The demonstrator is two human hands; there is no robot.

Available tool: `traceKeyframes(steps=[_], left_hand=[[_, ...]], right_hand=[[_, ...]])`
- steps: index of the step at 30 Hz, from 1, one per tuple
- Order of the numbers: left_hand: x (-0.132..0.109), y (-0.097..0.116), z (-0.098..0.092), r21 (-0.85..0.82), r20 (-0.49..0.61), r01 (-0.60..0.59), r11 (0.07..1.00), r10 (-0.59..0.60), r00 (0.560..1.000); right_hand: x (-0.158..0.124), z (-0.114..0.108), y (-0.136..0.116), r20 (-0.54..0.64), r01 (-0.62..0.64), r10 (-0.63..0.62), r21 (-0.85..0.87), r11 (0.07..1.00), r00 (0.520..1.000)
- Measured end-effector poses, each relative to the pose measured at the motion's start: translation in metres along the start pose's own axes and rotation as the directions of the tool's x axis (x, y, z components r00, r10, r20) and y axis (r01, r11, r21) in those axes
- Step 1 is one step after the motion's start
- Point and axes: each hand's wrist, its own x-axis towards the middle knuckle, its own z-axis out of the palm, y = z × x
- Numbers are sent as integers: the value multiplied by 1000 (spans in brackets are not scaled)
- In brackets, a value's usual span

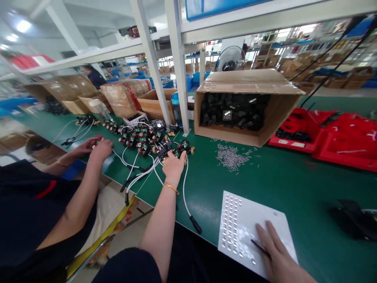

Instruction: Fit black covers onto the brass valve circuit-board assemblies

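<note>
Black unit [183,146] with gold fittings [192,150] is sitting on the desk [203,181] at the left hand [173,169], thumb and forefinger standing apart; can't tell if it's gripping. Right hand [277,253] is pinching a dark stick [259,247] over the white sheet [256,210]. Unit's probably feeling dense, fragile; I'd be grabbing its body.

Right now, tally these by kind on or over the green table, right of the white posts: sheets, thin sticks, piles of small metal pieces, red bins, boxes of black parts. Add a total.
White sheet: 1
Thin black stick: 1
Metal pile: 1
Red bins: 2
Cardboard box: 1
Total: 6
</note>
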Motion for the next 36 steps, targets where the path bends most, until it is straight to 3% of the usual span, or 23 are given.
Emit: traceKeyframes(steps=[3,5,9,12,15,18,22,24,27,29,31,34,36], left_hand=[[-2,11,-3,28,-26,-66,997,66,997],[-8,8,-7,21,-51,-224,974,225,973],[-32,-12,-16,-64,-14,-592,804,592,806],[-47,-26,-22,-207,112,-653,728,681,724],[-52,-32,-23,-361,211,-603,711,692,690],[-53,-29,-20,-453,252,-519,725,663,705],[-55,-22,-9,-404,174,-493,771,593,786],[-57,-23,-1,-395,77,-459,796,527,846],[-57,-28,8,-550,33,-208,809,270,962],[-55,-29,9,-666,100,-44,745,148,984],[-48,-22,4,-735,144,-3,678,161,977],[-24,9,-16,-818,72,-81,569,241,968],[4,40,-34,-898,-64,-179,402,283,957]], right_hand=[[11,0,-11,-41,103,-115,-229,968,993],[26,-8,-5,-56,163,-188,-299,940,981],[58,-25,2,8,301,-314,-315,900,949],[68,-31,-8,62,302,-298,-310,901,953],[63,-28,-28,74,184,-169,-353,917,983],[52,-24,-47,49,77,-63,-392,917,997],[45,-22,-62,25,-6,17,-410,912,1000],[44,-22,-67,19,-35,47,-404,914,999],[44,-21,-70,9,-63,72,-399,915,997],[43,-21,-70,1,-61,68,-401,914,998],[43,-20,-68,-5,-43,45,-396,917,999],[42,-19,-66,-10,-20,17,-372,928,1000],[41,-18,-65,-14,-23,19,-365,931,1000]])
